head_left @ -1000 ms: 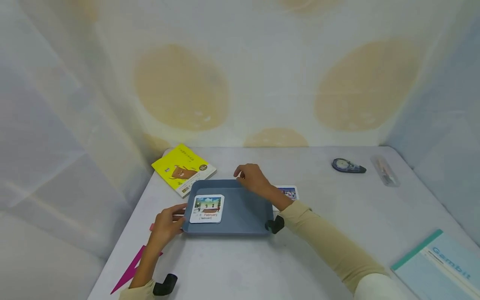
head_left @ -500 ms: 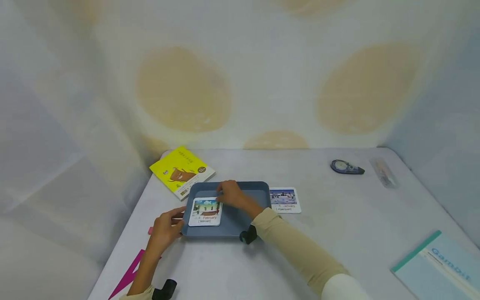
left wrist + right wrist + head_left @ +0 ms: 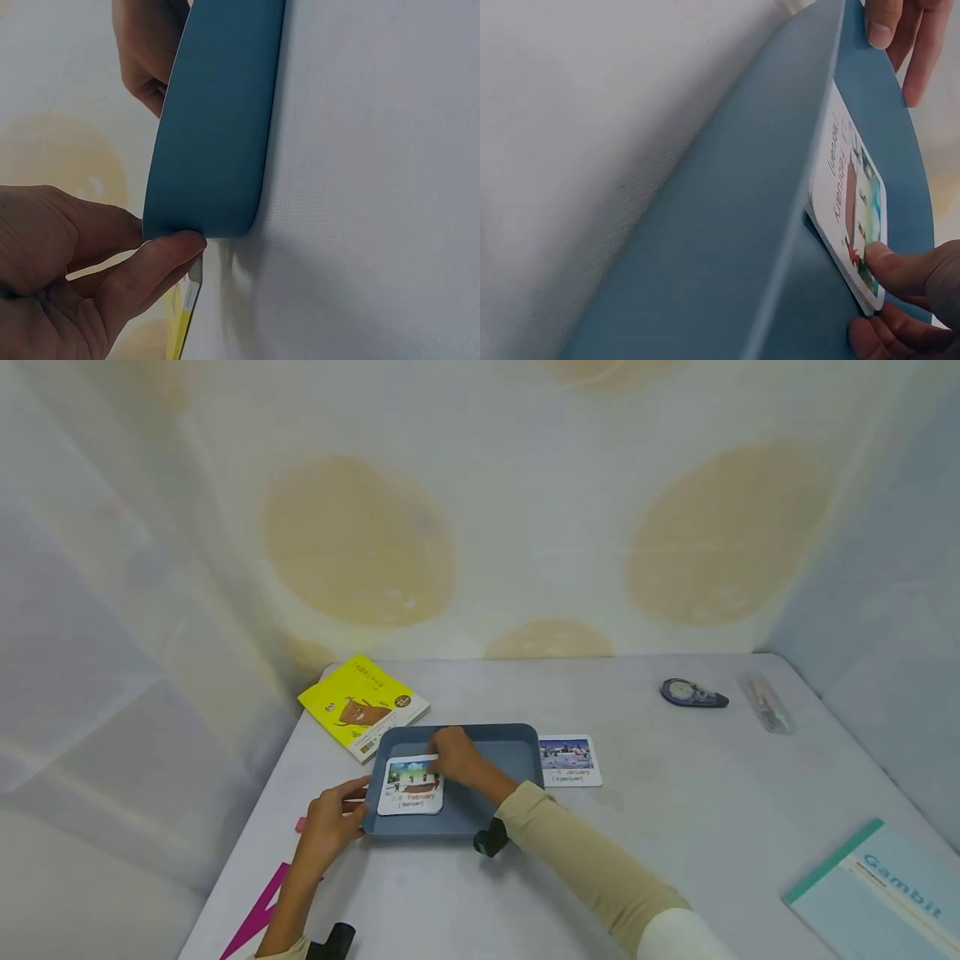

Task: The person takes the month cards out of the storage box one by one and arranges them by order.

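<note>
The blue-grey tray (image 3: pixel 491 802) lies on the table with a small stack of picture cards (image 3: pixel 397 802) in its left half, the top one printed "February". My right hand (image 3: pixel 461 756) reaches into the tray and pinches the stack's right edge. In the right wrist view, its thumb (image 3: pixel 892 266) presses on the top card (image 3: pixel 832 180) and the fingers curl by the lower edge. My left hand (image 3: pixel 330 818) holds the tray's left rim. The left wrist view shows that thumb (image 3: pixel 169 251) against the tray's outer wall (image 3: pixel 214 150).
A "January" card (image 3: pixel 570 768) lies just right of the tray. Behind it on the left is a yellow book (image 3: pixel 360 697). A magenta set square (image 3: pixel 258 914) lies front left. Correction tape (image 3: pixel 690 693), a clear case (image 3: pixel 767 702) and a "Gambit" notebook (image 3: pixel 877 893) are on the right.
My right hand has moved left and down from above the tray's back edge to the card stack and taken its right edge. The January card has come into fuller view. My left hand stays at the rim.
</note>
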